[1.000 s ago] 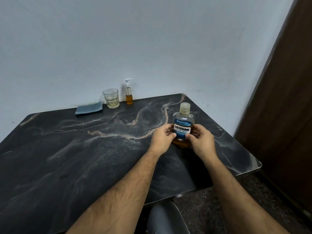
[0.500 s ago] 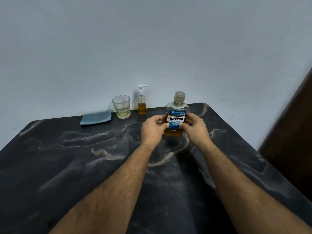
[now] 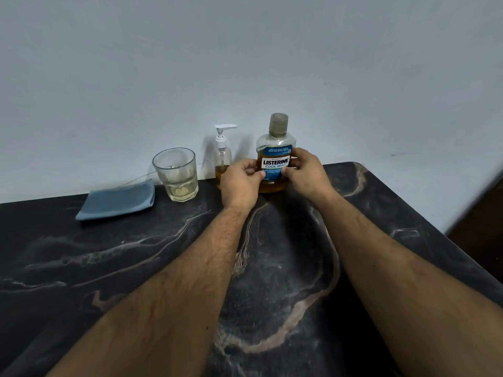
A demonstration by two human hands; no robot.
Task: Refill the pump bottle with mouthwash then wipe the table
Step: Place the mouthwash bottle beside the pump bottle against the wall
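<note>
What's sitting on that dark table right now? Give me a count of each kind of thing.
Bottles: 2, the mouthwash bottle held by the left hand and the right hand, and the pump bottle
Drinking glasses: 1, the glass
Cloths: 1, the blue cloth
Total: 4

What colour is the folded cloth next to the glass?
The folded cloth is blue, a dusty greyish shade. The head view shows it plainly.

head view | worn on head | faces forward-down over table (image 3: 109, 268) toward wall (image 3: 245, 63) | near
</note>
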